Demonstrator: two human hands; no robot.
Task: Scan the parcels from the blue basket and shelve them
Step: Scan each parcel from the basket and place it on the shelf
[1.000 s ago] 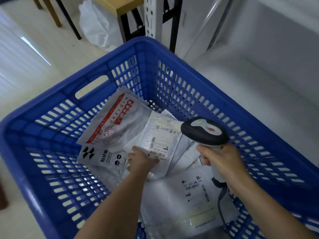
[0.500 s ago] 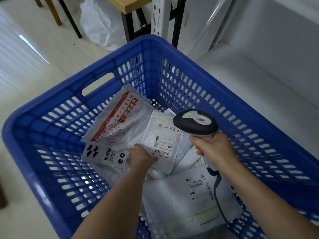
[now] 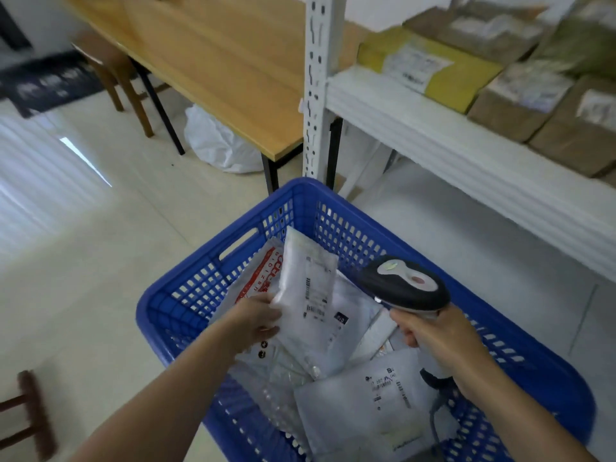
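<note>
A blue basket (image 3: 186, 288) stands on the floor, holding several soft mailer parcels. My left hand (image 3: 256, 320) grips the lower left edge of a white bubble-mailer parcel (image 3: 308, 295), lifted and tilted upright above the pile, its barcode label facing me. My right hand (image 3: 433, 338) holds a black and grey barcode scanner (image 3: 405, 283), head just right of that parcel and aimed toward it. A red-printed parcel (image 3: 258, 278) lies behind it. Another white parcel (image 3: 366, 395) with a label lies at the near side.
A white metal shelf (image 3: 466, 155) runs along the right, carrying several brown and yellow cardboard boxes (image 3: 430, 68). Its perforated upright (image 3: 316, 88) stands just behind the basket. A wooden table (image 3: 213, 58) with a white bag (image 3: 216, 141) beneath it is at the back left.
My left hand has lifted the white parcel out of the pile and tipped it upright. The scanner rose with my right hand. My head tilted up, bringing the shelf and table into view.
</note>
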